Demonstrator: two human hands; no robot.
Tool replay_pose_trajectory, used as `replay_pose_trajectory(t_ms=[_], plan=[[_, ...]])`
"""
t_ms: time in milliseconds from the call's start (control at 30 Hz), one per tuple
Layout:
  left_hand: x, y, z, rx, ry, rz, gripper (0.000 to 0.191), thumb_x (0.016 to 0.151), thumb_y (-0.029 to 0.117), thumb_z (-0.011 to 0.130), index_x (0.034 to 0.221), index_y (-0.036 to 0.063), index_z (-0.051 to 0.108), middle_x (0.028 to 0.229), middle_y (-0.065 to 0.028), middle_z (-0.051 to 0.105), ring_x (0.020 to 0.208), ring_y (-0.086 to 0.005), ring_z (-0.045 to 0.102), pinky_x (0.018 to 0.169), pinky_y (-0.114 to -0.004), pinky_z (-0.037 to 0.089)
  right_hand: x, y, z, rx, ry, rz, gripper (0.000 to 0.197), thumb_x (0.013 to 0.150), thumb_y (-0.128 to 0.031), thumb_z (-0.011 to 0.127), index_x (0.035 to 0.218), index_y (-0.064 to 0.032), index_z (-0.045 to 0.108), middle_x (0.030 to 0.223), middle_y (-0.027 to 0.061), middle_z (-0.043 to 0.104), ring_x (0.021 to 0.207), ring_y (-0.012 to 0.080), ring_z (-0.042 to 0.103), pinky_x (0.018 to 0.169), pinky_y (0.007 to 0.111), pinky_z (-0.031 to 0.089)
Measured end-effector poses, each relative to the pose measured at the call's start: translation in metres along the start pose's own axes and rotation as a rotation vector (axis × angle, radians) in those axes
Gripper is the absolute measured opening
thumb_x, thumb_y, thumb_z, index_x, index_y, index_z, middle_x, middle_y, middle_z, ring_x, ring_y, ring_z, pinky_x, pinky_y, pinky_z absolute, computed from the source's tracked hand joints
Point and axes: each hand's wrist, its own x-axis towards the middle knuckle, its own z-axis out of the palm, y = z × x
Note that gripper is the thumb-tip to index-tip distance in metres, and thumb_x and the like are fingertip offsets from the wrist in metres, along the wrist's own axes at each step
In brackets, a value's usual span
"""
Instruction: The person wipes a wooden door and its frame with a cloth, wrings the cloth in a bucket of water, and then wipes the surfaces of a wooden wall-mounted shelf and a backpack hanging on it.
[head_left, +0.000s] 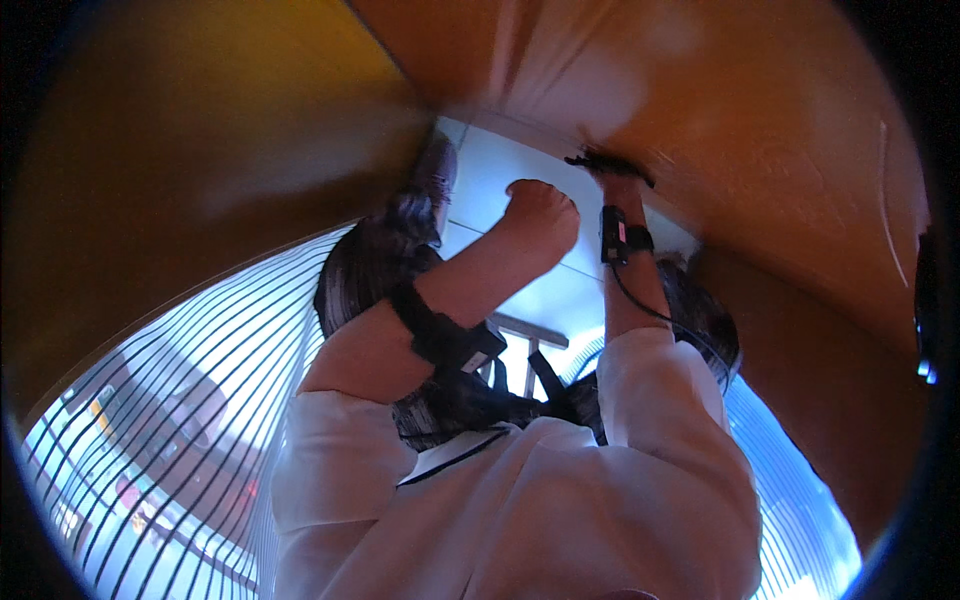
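Note:
My left hand (546, 219) is curled into a fist above the pale tiled floor. Its back faces me, so what the fingers may hold is hidden. To the right, my right hand (619, 184) is at the lower edge of a glossy brown panel (675, 90). A dark, ragged-edged thing (609, 163), possibly a brush or a cloth, lies across its fingers and hides them. The dark thing appears to be held against the panel. Black strapped devices sit on both forearms, the left one (457, 341) near the elbow and the right one (616, 234) near the wrist.
A yellow-brown panel (225, 112) closes in from the left, and a darker brown one (817, 337) from the right. A see-through screen of thin dark lines (187, 375) is behind me. A cable (637, 300) runs along my right arm. My knees (367, 277) flank the floor (495, 169).

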Motion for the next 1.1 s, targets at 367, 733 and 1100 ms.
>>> replay_pose_trajectory(t_ms=[367,733,1100], plan=[[-0.004,-0.001,-0.019,0.160,0.294,-0.282,0.016,0.079,0.018,0.054,0.076,0.0112,0.068,0.073,-0.0064,0.066,0.065,-0.0176,0.063,0.054,-0.034,0.043,-0.025,-0.070,0.127,-0.840,-0.254,0.008,0.054,0.081,-0.050,0.047,0.126,-0.0195,0.047,0.131,0.0086,0.045,0.120,0.0312,0.040,0.100,0.047,0.029],[-0.013,0.026,-0.011,0.042,0.284,-0.020,0.023,0.078,0.014,0.054,0.097,0.0012,0.058,0.072,-0.0091,0.062,0.063,-0.0178,0.060,0.053,-0.034,0.044,-0.050,-0.044,-0.032,-0.806,0.103,0.145,0.051,0.084,-0.044,0.045,0.126,-0.0152,0.046,0.130,0.0120,0.045,0.119,0.0342,0.040,0.098,0.050,0.032],[0.000,0.020,-0.021,-0.060,0.281,0.123,0.018,0.081,0.013,0.051,0.095,0.0034,0.056,0.077,-0.0115,0.063,0.069,-0.0220,0.063,0.060,-0.037,0.047,-0.006,-0.052,0.027,-0.760,-0.019,0.172,0.048,0.086,-0.039,0.044,0.125,-0.0109,0.045,0.129,0.0154,0.045,0.118,0.0372,0.040,0.096,0.053,0.035]])
